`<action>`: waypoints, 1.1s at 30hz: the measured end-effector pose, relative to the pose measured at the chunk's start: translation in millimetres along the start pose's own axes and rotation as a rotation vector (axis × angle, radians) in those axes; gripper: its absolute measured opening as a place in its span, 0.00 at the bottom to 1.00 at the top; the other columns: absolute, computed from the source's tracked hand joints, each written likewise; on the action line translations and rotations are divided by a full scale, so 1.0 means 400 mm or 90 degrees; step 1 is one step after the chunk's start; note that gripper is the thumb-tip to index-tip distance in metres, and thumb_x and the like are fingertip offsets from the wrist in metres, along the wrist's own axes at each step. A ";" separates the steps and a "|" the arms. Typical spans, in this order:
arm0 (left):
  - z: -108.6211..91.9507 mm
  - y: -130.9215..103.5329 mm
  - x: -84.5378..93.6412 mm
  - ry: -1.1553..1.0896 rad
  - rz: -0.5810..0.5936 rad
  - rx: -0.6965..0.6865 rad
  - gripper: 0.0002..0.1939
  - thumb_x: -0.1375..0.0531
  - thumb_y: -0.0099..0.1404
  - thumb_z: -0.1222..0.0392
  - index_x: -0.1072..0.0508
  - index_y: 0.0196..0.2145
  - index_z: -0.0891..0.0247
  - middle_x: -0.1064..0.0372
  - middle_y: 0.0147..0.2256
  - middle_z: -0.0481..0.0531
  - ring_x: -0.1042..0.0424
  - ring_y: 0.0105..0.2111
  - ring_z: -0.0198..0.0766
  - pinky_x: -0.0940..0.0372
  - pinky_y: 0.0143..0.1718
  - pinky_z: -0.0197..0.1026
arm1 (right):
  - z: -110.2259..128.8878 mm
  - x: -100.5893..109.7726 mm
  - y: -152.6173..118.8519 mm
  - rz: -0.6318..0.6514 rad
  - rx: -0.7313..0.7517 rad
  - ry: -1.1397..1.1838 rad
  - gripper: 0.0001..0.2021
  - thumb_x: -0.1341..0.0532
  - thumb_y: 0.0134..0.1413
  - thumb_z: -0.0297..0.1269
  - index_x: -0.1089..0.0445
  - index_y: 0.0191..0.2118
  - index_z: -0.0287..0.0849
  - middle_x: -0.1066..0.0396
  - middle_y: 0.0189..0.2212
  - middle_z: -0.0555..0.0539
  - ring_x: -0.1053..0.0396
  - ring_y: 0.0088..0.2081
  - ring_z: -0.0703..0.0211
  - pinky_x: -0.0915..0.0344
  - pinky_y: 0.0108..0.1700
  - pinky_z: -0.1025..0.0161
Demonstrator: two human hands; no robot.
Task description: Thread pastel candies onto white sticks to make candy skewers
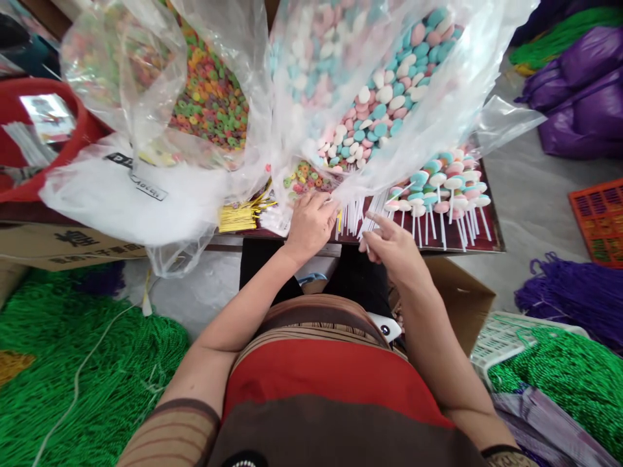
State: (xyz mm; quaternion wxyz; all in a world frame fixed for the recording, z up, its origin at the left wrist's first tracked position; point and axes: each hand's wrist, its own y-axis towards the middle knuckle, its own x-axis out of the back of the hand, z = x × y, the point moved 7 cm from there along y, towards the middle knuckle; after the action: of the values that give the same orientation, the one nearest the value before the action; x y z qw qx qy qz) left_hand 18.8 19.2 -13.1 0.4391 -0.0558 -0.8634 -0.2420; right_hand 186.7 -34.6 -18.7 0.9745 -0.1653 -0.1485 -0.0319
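My left hand (pixel 313 224) is bent over the near edge of a small pile of ring-shaped candies (pixel 304 176), fingers curled together. Its fingertips are partly hidden, so what they hold cannot be made out. My right hand (pixel 392 245) is closed at the table edge, with a thin white stick seeming to show below its fingers. White sticks (pixel 350 217) lie between the two hands. To the right, several lollipops (pixel 452 185) of pink, white and blue candies on white sticks lie stacked, sticks toward me. Yellow twist ties (pixel 238 217) lie left of my left hand.
Large clear bags of ring candies (pixel 209 97) and pastel oval candies (pixel 379 110) stand behind my hands. A white plastic bag (pixel 141 201) and red bucket (pixel 82 120) are left. Below are a cardboard box (pixel 455 295), green cords (pixel 97 350) and a white basket (pixel 506 334).
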 end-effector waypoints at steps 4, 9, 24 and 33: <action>-0.012 0.005 0.022 -0.172 0.006 0.075 0.16 0.44 0.75 0.54 0.17 0.43 0.62 0.21 0.40 0.58 0.25 0.46 0.47 0.34 0.54 0.49 | -0.030 -0.013 -0.124 0.041 -0.028 0.121 0.28 0.35 0.55 0.43 0.27 0.61 0.38 0.23 0.25 0.52 0.33 0.21 0.64 0.36 0.24 0.65; -0.009 0.000 -0.039 -0.596 0.149 0.263 0.23 0.36 0.67 0.37 0.18 0.39 0.62 0.24 0.31 0.50 0.30 0.27 0.34 0.36 0.32 0.38 | -0.075 -0.024 -0.161 0.060 -0.034 0.184 0.25 0.34 0.57 0.44 0.26 0.59 0.42 0.21 0.28 0.51 0.29 0.23 0.64 0.31 0.27 0.64; -0.094 -0.023 -0.049 -0.910 0.227 0.295 0.26 0.26 0.56 0.42 0.20 0.46 0.61 0.18 0.36 0.53 0.21 0.33 0.35 0.31 0.33 0.37 | -0.148 -0.012 -0.210 0.090 -0.062 0.212 0.18 0.32 0.58 0.49 0.22 0.50 0.46 0.21 0.29 0.50 0.28 0.24 0.63 0.27 0.29 0.62; -0.082 -0.015 -0.027 -0.842 0.176 0.356 0.27 0.25 0.53 0.40 0.18 0.44 0.60 0.16 0.37 0.53 0.20 0.35 0.37 0.30 0.34 0.37 | -0.071 -0.023 -0.140 0.024 0.022 0.177 0.16 0.35 0.62 0.49 0.22 0.48 0.46 0.21 0.30 0.50 0.24 0.28 0.60 0.23 0.37 0.58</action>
State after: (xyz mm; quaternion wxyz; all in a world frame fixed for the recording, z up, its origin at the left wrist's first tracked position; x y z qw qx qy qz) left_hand 47.5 0.0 -7.2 -0.1500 -0.1845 -0.9626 0.1296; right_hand 179.4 -96.8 -29.4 0.9888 -0.1451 -0.0093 -0.0337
